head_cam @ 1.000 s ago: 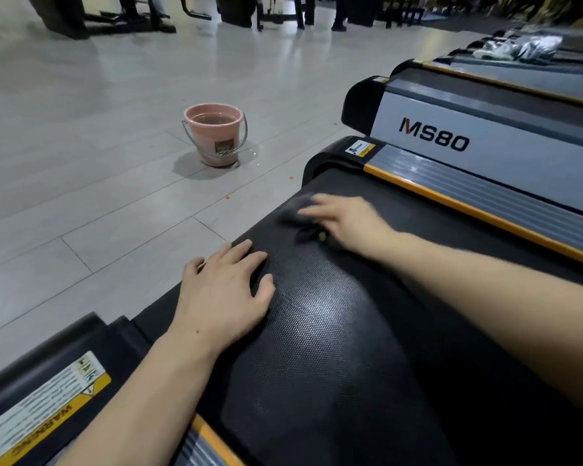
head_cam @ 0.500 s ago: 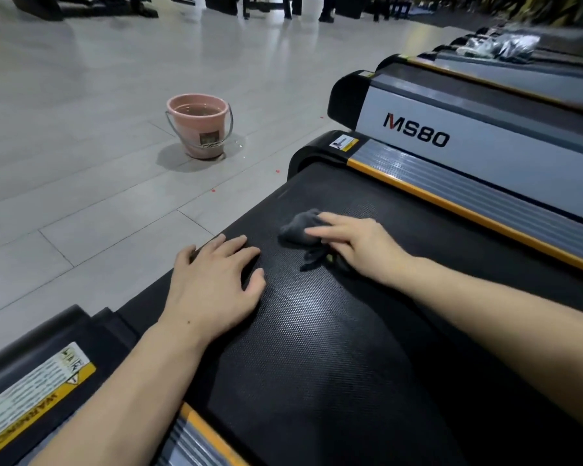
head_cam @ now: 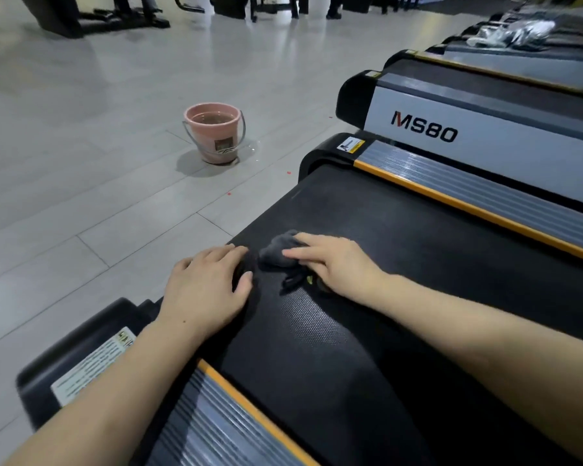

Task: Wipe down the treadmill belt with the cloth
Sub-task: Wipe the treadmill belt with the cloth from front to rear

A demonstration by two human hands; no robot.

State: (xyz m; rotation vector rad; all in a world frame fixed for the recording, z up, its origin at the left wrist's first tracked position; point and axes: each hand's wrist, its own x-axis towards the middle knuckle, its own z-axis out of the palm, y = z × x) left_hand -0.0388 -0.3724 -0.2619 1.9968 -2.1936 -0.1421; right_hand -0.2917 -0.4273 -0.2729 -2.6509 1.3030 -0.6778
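Observation:
The black textured treadmill belt (head_cam: pixel 401 264) runs from the lower middle to the rear end near the floor. A small dark grey cloth (head_cam: pixel 276 252) lies bunched on the belt near its rear edge. My right hand (head_cam: pixel 334 264) presses down on the cloth with straight fingers, covering its right part. My left hand (head_cam: pixel 206 287) rests flat on the belt's left edge, fingers spread, just left of the cloth and holding nothing.
A pink bucket (head_cam: pixel 214 132) with water stands on the grey tiled floor (head_cam: pixel 81 163) behind the treadmill, with drops around it. Orange-trimmed side rails (head_cam: pixel 485 196) flank the belt. A second treadmill marked MS80 (head_cam: pixel 451 136) stands to the right. Gym equipment lines the far wall.
My right hand has slid the cloth back along the belt toward me and toward my left hand. My left hand stayed planted on the belt's edge.

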